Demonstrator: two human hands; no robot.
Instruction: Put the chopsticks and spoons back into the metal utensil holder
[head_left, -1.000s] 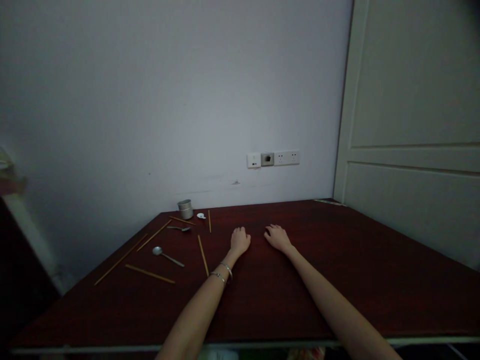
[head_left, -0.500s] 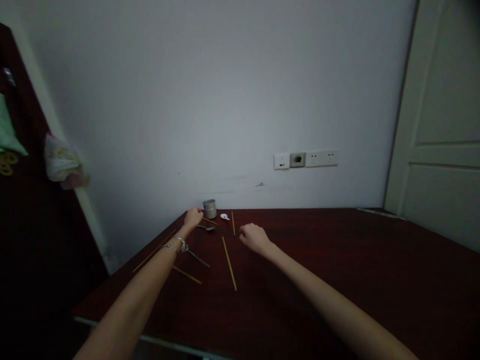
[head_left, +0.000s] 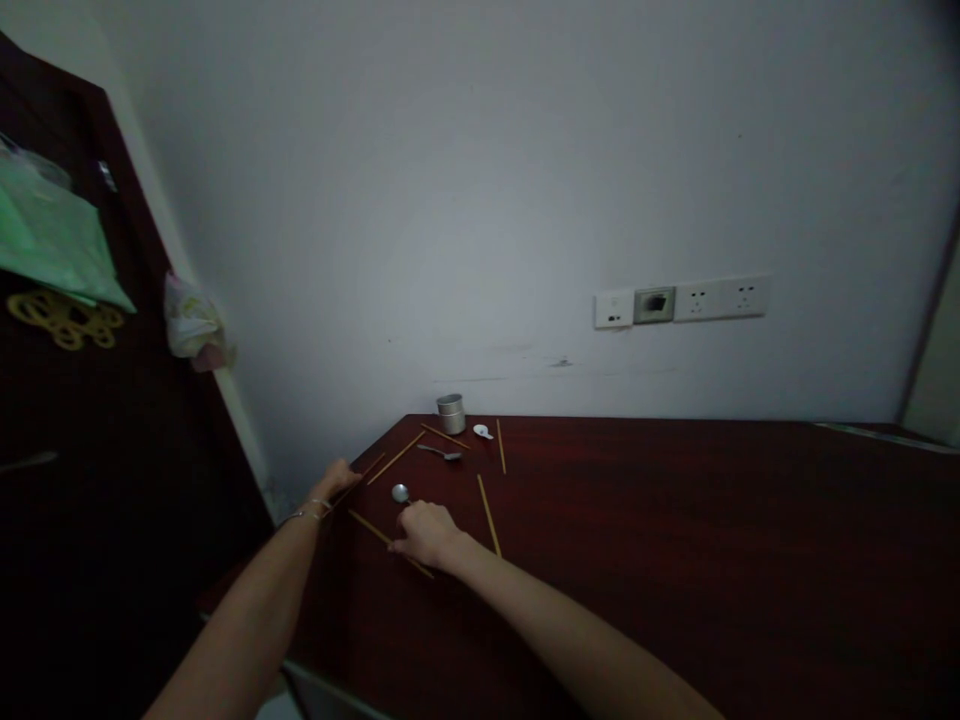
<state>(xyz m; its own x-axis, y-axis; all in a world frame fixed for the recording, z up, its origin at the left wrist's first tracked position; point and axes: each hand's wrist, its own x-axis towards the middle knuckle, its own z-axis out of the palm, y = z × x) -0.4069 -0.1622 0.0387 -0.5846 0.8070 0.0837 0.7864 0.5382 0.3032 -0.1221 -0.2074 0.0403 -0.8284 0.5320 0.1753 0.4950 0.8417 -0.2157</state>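
Observation:
My left hand, with a bracelet at the wrist, is closed at the table's left edge, its fingers on a thin chopstick. To its right lies a second chopstick, slanting toward the back. My right hand is curled low over the table, palm down. Beneath its fingers runs another chopstick, both ends showing. A metal spoon has its bowl just past the knuckles, its handle hidden by the hand. Whether the right fingers grip the chopstick or the spoon, I cannot tell.
Toward the back stand a metal cup and a white spoon. Nearby lie a fork-like utensil and more chopsticks. The dark red table meets a wall with sockets. Bags hang at left.
The view has turned left. My left hand has come back from beside the cup to the left-edge chopstick. My right hand has moved left and nearer, over the spoon's handle and a chopstick.

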